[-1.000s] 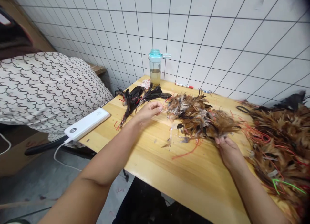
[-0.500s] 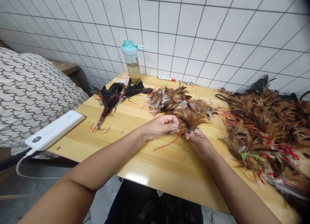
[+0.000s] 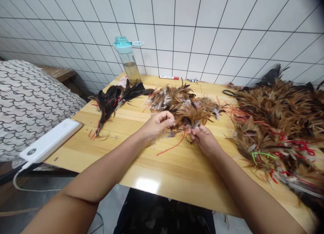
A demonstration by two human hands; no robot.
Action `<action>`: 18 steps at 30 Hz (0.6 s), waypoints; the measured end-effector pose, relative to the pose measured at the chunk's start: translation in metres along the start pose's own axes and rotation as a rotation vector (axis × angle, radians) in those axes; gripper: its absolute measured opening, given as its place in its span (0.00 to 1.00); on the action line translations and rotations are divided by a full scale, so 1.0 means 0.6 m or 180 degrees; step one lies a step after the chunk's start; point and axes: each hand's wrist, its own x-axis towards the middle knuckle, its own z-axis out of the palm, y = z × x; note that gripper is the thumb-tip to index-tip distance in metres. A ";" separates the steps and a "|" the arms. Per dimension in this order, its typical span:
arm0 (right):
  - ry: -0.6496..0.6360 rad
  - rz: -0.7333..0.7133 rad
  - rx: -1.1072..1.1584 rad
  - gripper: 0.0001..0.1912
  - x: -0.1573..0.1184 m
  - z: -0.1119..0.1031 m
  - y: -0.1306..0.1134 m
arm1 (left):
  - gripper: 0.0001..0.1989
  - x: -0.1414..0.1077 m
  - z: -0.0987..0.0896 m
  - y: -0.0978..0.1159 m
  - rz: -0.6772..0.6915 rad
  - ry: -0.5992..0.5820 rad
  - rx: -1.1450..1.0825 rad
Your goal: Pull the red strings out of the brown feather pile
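My right hand (image 3: 204, 136) pinches the quill end of a small brown feather bunch (image 3: 196, 115), whose tips fan out away from me. To its left, my left hand (image 3: 160, 123) is closed with thumb and finger together; whatever it may hold is too small to make out. A loose red string (image 3: 170, 149) trails over the tabletop from below the bunch. Just beyond both hands lies a heap of brown feather bunches (image 3: 168, 100) with pale fluffy bases and bits of red thread.
Black feather bunches (image 3: 111, 100) lie left on the wooden table (image 3: 131, 159). A large brown feather pile (image 3: 278, 115) with red and green ties covers the right side. A water bottle (image 3: 129, 63) and a red marker (image 3: 168, 77) stand and lie near the tiled wall. A white power bank (image 3: 52, 139) sits at the left edge.
My left hand has drawn away leftward from the feather bunch, widening the gap between my hands. My right hand still grips the bunch. The camera view has shifted slightly.
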 end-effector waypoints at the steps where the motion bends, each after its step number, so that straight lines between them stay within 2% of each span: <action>1: 0.0114 -0.0077 -0.0097 0.22 0.003 -0.004 0.000 | 0.15 0.001 -0.007 0.000 0.0064 0.0084 0.0152; 4: 0.0330 -0.0300 -0.0227 0.23 0.011 -0.018 -0.002 | 0.14 0.006 -0.028 0.000 0.0170 0.0150 0.0539; 7: 0.0259 -0.0289 -0.0326 0.24 0.014 -0.023 -0.003 | 0.13 0.005 -0.035 -0.001 0.0208 0.0103 0.0753; 11: 0.0054 -0.0147 -0.0376 0.23 0.011 -0.016 -0.002 | 0.12 -0.005 -0.018 0.004 0.0329 0.0145 0.0742; 14: 0.0012 -0.0285 -0.0330 0.23 0.007 -0.011 -0.001 | 0.11 -0.012 0.000 0.011 0.0368 0.0160 0.0510; 18: -0.0202 -0.0487 -0.0559 0.24 0.001 -0.011 0.003 | 0.12 -0.012 0.014 0.012 0.0404 -0.0007 0.0237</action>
